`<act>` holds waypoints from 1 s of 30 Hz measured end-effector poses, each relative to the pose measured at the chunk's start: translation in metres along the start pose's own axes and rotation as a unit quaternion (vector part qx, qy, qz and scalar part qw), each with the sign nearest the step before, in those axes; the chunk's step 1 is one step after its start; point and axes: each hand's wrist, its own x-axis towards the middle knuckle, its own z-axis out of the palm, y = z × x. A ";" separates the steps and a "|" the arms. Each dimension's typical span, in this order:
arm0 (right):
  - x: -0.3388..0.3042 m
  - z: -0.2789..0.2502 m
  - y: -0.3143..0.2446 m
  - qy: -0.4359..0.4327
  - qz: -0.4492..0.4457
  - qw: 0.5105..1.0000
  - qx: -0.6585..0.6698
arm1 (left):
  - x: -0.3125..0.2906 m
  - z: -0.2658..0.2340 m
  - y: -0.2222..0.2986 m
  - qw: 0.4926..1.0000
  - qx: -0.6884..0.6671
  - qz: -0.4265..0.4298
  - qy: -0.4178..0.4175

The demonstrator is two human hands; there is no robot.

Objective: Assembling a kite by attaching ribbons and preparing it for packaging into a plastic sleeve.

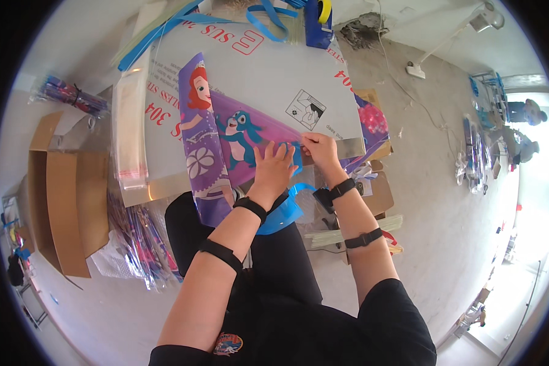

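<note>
A folded purple printed sheet (202, 146), thin and glossy, lies across a table topped with a white printed board (250, 67). Its upright panel carries a red-haired cartoon figure, and the pink-purple part beside it shows a blue cartoon rabbit. My left hand (274, 172) rests flat on the pink part near the table's front edge, fingers spread. Just to its right, my right hand (320, 150) pinches the narrow right-hand end of the sheet between thumb and fingers. Blue sheeting (280, 216) hangs below my left hand, over my lap; whether it joins the printed sheet is hidden.
Clear plastic sleeves (130, 134) are stacked at the table's left side. Blue strips (268, 18) and a blue tape dispenser (319, 27) occupy the far edge. An open cardboard box (70, 207) stands left, near wrapped bundles (143, 238). Other people (524, 113) appear far right.
</note>
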 end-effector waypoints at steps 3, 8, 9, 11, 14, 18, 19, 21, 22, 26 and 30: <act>0.001 0.006 -0.001 -0.005 -0.026 0.998 -0.055 | -0.001 -0.002 0.000 1.000 -0.002 -0.008 -0.009; 0.003 0.011 -0.001 -0.012 -0.055 0.996 -0.066 | -0.001 -0.002 -0.001 1.000 0.004 -0.012 -0.011; 0.003 0.011 -0.001 -0.014 -0.046 0.997 -0.060 | -0.001 -0.002 -0.001 1.000 0.001 -0.012 -0.009; 0.002 0.013 -0.003 -0.008 -0.050 0.996 -0.073 | -0.001 -0.002 -0.002 1.000 -0.002 -0.011 -0.009; 0.001 0.013 -0.004 0.007 -0.059 0.994 -0.096 | 0.000 -0.003 -0.001 1.000 0.001 -0.010 -0.004; 0.003 0.014 -0.002 0.026 -0.072 0.992 -0.098 | 0.001 -0.005 0.000 1.000 -0.006 -0.011 -0.022; 0.002 0.015 -0.002 0.025 -0.072 0.992 -0.099 | 0.001 -0.005 0.000 1.000 -0.004 -0.011 -0.019; 0.002 0.016 -0.004 0.030 -0.064 0.992 -0.108 | 0.000 -0.004 -0.001 1.000 -0.004 -0.012 -0.020; 0.002 0.016 -0.004 0.030 -0.064 0.992 -0.108 | 0.000 -0.004 -0.001 1.000 -0.003 -0.012 -0.021; 0.002 0.016 -0.004 0.034 -0.071 0.989 -0.128 | 0.001 -0.003 -0.001 1.000 -0.004 -0.012 -0.021; 0.003 0.019 -0.003 0.035 -0.059 0.989 -0.133 | -0.001 -0.002 -0.003 1.000 -0.002 -0.012 -0.019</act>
